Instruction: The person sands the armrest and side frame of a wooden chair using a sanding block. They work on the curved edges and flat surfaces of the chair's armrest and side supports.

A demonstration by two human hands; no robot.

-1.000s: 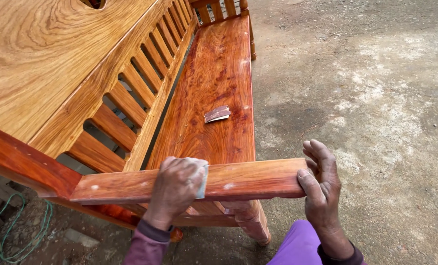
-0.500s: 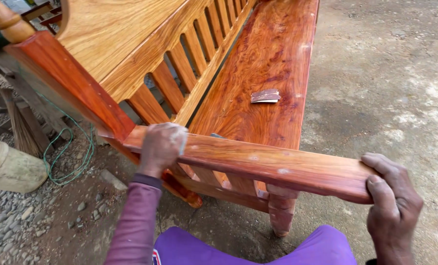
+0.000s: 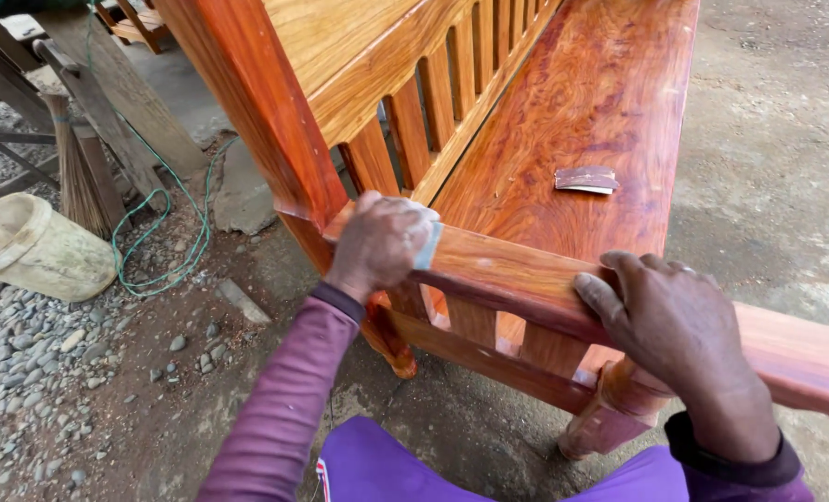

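Sandpaper (image 3: pixel 427 244), a pale folded piece, sits under the left hand (image 3: pixel 378 245), which is closed over it and presses it against the top of the reddish armrest (image 3: pixel 517 275) of a wooden bench, right where the rail meets the thick back post (image 3: pixel 256 102). Only the paper's light edge shows past the fingers. Farther along the same rail, toward the person's body, the right hand (image 3: pixel 661 321) lies over the armrest with its fingers curled across the top and its palm against the near side, clasping the wood and holding nothing else. The two hands are near each other on the rail but apart, with bare polished wood between them. Beyond both hands the bench seat (image 3: pixel 600 102) stretches away, glossy and strongly grained, and a second scrap of sandpaper (image 3: pixel 586 178) lies loose on it, well apart from either hand. Above the left hand rises the slatted backrest (image 3: pixel 433 102), paler than the seat. Below the right hand a turned leg (image 3: pixel 614 409) stands on the concrete floor (image 3: pixel 777 139). Out past the left hand, on gravel beside the bench, lie a tipped cream bucket (image 3: pixel 33 246), a straw broom (image 3: pixel 75 177) leaning on planks, and a loop of green cord (image 3: pixel 168 237). Purple sleeves cover both forearms, and purple cloth shows at the lower edge below the rail.
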